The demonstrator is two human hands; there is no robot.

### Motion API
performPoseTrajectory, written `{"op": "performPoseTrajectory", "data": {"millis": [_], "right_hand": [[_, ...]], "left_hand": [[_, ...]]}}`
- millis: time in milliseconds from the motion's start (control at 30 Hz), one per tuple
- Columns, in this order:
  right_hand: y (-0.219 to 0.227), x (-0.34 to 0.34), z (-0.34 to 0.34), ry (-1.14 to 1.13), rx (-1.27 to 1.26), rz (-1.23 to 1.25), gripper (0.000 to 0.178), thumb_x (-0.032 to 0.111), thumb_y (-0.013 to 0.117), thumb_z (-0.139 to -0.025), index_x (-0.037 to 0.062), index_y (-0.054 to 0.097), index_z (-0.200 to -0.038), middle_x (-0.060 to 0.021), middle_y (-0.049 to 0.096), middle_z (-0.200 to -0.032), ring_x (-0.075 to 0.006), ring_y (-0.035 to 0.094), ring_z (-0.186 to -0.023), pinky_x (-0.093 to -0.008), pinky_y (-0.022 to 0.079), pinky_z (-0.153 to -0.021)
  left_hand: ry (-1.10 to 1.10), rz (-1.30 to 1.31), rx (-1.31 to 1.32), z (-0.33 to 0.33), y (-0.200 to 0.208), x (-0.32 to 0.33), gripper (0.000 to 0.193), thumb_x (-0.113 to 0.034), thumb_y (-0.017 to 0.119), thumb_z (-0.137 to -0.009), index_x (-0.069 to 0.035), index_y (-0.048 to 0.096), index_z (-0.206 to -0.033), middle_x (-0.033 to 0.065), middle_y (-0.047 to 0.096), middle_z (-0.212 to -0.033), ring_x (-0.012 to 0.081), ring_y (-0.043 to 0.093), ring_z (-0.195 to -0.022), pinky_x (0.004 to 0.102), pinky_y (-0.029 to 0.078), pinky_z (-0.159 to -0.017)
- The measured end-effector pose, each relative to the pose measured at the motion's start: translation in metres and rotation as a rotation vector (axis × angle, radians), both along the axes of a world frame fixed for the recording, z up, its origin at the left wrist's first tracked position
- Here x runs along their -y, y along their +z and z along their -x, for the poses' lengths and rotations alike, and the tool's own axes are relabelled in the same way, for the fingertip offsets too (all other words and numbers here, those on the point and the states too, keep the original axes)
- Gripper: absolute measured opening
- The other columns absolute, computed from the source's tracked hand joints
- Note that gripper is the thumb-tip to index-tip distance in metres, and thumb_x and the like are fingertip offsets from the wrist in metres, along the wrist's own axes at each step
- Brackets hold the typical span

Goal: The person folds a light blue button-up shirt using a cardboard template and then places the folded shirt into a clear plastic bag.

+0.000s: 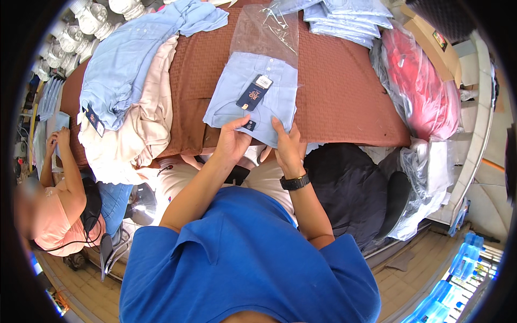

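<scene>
A folded light blue shirt (222, 98) lies on the brown cloth in front of me, with a dark hang tag (251, 98) on its chest. Beyond its far edge stretches a clear plastic bag (262, 33), which overlaps the shirt; how far the shirt is inside cannot be made out. My left hand (235, 141) pinches the near edge by the collar, thumb on top beside a small dark label. At the near right corner my right hand (289, 144) grips the shirt the same way, with a black watch on its wrist. The fingers beneath are hidden.
Loose light blue shirts (116, 70) lie over cream garments (148, 124) on the left. Bagged blue shirts (347, 19) are stacked at the far right, near bagged red garments (417, 81) and a cardboard box (431, 43). Another person (64, 204) sits at the left.
</scene>
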State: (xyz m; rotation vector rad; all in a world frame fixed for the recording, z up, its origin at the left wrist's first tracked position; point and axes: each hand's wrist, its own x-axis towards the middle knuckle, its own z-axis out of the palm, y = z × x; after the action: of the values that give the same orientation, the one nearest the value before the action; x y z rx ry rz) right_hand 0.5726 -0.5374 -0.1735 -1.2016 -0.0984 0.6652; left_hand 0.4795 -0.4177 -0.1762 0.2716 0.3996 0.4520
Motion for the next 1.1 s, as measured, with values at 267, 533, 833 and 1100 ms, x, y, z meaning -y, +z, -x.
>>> {"op": "performPoseTrajectory", "data": {"millis": [267,533,833,1100], "right_hand": [[0.033,0.004,0.0,0.049,0.164,0.545,0.049,0.019,0.07,-0.091,-0.0111,0.046,-0.122,-0.022,0.058,-0.121,-0.027,0.056,-0.112,-0.0377,0.044,-0.098],[0.058,-0.031,-0.027,0.059,1.522,0.702,0.054,0.005,0.065,-0.078,-0.0001,0.05,-0.13,-0.0216,0.047,-0.134,-0.0388,0.042,-0.126,-0.0498,0.036,-0.104],[0.037,-0.063,-0.076,0.223,1.58,0.824,0.036,-0.005,0.053,-0.078,0.0071,0.068,-0.109,-0.0133,0.063,-0.12,-0.0337,0.056,-0.115,-0.0459,0.046,-0.095],[0.058,-0.069,-0.072,0.073,1.808,0.607,0.032,-0.005,0.058,-0.075,0.0068,0.068,-0.104,-0.0084,0.065,-0.106,-0.0296,0.059,-0.102,-0.0431,0.048,-0.086]], "left_hand": [[-0.096,-0.156,-0.119,-0.004,-0.01,0.016,0.04,-0.01,0.062,-0.095,0.002,0.049,-0.131,0.0124,0.058,-0.128,0.0221,0.057,-0.118,0.0426,0.046,-0.103],[0.022,-0.187,-0.158,-0.011,-0.026,0.019,0.039,-0.004,0.063,-0.092,-0.002,0.051,-0.129,0.0098,0.06,-0.126,0.022,0.059,-0.115,0.0422,0.048,-0.1],[-0.005,-0.128,-0.183,-0.017,-0.013,0.018,0.041,-0.002,0.063,-0.091,-0.002,0.05,-0.13,0.0104,0.06,-0.126,0.0244,0.059,-0.115,0.0436,0.047,-0.1],[0.051,-0.201,-0.142,-0.031,-0.036,0.01,0.042,-0.001,0.062,-0.091,-0.002,0.049,-0.13,0.0104,0.059,-0.127,0.0241,0.058,-0.116,0.0422,0.049,-0.1]]}}
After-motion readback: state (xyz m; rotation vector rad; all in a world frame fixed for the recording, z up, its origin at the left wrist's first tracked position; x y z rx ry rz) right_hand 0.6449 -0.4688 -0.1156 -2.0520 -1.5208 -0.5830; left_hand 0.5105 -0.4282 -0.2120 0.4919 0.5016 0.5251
